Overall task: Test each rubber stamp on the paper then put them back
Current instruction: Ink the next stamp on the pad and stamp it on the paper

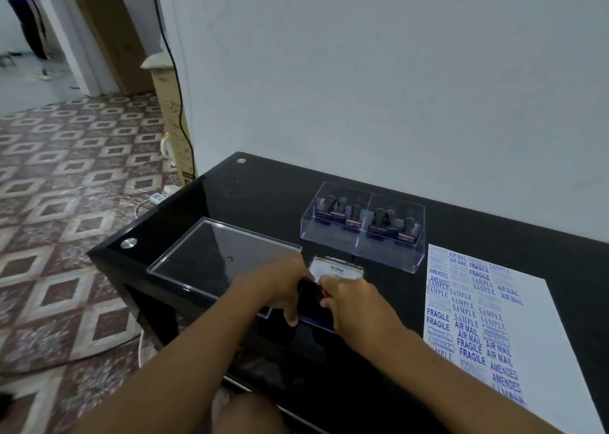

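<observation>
Head camera looks down, close, over the black table [270, 186].

A plain pale blue-grey wall [395, 71] fills the upper right of the frame, evenly lit and bare. A black cable [171, 57] runs down it near its left edge. At the lower centre and right stands a glossy black table [263, 189] with round metal caps [128, 243] at its left corners. The left half of the frame shows a tiled floor [66, 176] patterned in brown and cream diamonds. A tall cardboard box [171, 117] leans against the wall's corner, and a flat brown panel [112, 44] stands behind it at the upper left, beside a bright doorway [23, 38]. White cords and a power strip [155, 198] lie on the floor near the table.
</observation>
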`<state>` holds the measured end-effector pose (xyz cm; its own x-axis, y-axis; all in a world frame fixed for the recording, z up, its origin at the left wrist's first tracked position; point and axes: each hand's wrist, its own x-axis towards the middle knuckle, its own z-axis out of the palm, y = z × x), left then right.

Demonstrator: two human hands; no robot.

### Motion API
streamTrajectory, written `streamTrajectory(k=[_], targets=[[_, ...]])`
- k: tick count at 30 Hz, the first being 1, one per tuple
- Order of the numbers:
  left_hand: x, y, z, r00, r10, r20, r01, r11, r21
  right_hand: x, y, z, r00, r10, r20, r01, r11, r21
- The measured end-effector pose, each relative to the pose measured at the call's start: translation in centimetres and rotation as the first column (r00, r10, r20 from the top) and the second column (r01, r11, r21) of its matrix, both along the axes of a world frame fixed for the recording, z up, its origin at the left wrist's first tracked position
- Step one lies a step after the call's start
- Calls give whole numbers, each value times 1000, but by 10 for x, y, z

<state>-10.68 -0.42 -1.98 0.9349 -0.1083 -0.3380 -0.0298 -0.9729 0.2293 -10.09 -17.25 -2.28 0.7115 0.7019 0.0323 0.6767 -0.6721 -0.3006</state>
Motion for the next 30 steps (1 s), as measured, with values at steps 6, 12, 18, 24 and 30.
streamTrajectory(k=[6,12,18,24,30], targets=[[-2,-4,-2,1000,12,4,-13,999,33,16,3,3,997,-47,-54,52,995,82],[-2,-13,-3,1000,18,1,-18,979,204,1,-6,3,991,-66,-113,86,978,188],[-9,-44,6,999,-37,17,31,970,241,-4,-62,22,974,-217,-70,227,911,345],[12,-122,8,979,-156,130,150,987,52,15,-147,29,929,-362,-73,367,884,290],[37,-204,-6,960,-271,72,277,957,-84,31,-226,33,871,-481,-104,492,846,208]])
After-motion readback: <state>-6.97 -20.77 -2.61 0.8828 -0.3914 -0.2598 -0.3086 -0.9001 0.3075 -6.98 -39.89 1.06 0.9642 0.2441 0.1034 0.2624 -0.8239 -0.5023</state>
